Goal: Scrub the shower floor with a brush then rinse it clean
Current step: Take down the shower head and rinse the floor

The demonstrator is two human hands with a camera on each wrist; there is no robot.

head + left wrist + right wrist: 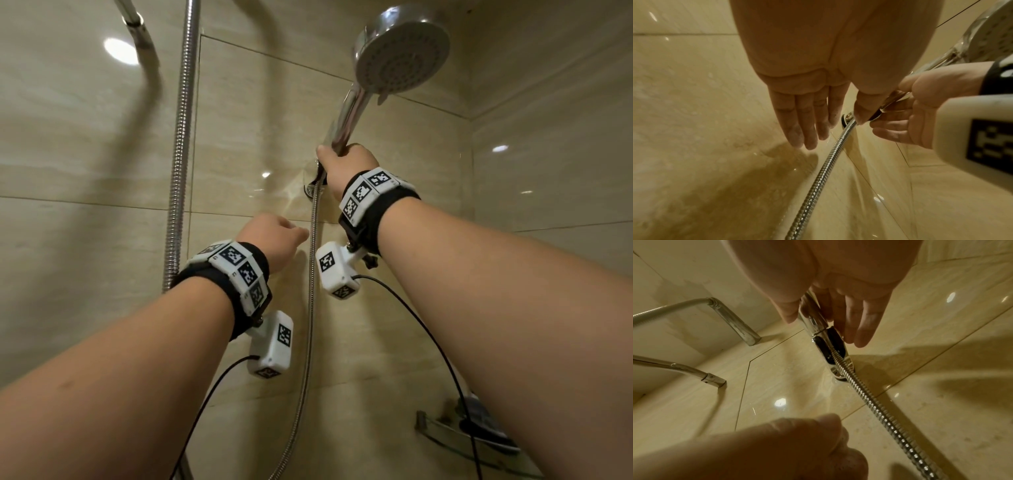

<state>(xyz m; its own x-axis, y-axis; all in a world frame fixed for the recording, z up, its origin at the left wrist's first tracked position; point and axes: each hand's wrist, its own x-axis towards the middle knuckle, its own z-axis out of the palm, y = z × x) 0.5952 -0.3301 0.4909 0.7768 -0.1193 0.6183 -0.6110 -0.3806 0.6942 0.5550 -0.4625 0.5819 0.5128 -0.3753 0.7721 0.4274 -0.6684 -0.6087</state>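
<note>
Up high, chrome shower head (402,48) gleams.

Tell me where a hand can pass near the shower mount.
Bare beige wall tile lies between the ribbed riser hose and the chrome handheld shower head. It is crowded at the chrome wall holder: the right hand grips the handle, the thin hose hangs beside the left hand.

The left hand (807,104) reaches in from twelve o'clock, fingers (809,129) straight and holding nothing, over glossy beige wall tile (694,113). At three o'clock the right hand (920,104) grips the chrome shower head (972,43) by its handle. The ribbed metal hose (818,175) runs toward six o'clock.
</note>
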